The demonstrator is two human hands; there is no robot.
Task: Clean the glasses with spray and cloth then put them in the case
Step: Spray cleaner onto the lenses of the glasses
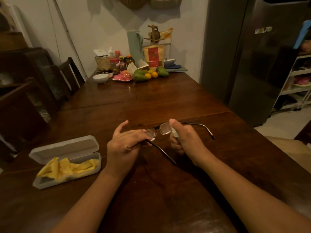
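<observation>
I judge the task to be in its first part, the spraying. The left grip (pixel 127 143) holds the glasses (pixel 165 128) by the frame beside one lens, its fingers curled round the hinge, a little above the desk (pixel 168 101) in the near middle. The temples are unfolded: one points toward the person, the other goes out to the right. The right grip (pixel 184 140) is closed round a small spray bottle (pixel 175 134), thumb on its top, with the nozzle just beside the other lens. Most of the bottle is hidden inside the fingers. The lenses show a pale shine, but I cannot tell whether it is liquid or only reflected light.

The case (pixel 67 147) stands open on the desk, to the left of the left grip and apart from it. The yellow cloth (pixel 70 167) lies crumpled in its lower half and no hand touches it, so the wiping seems not yet begun.

What is left, as I read it: finish the spray, put the bottle down, take the cloth out and wipe both lenses, fold the temples, lay the glasses in the case and close the lid — most of the work is ahead.
</observation>
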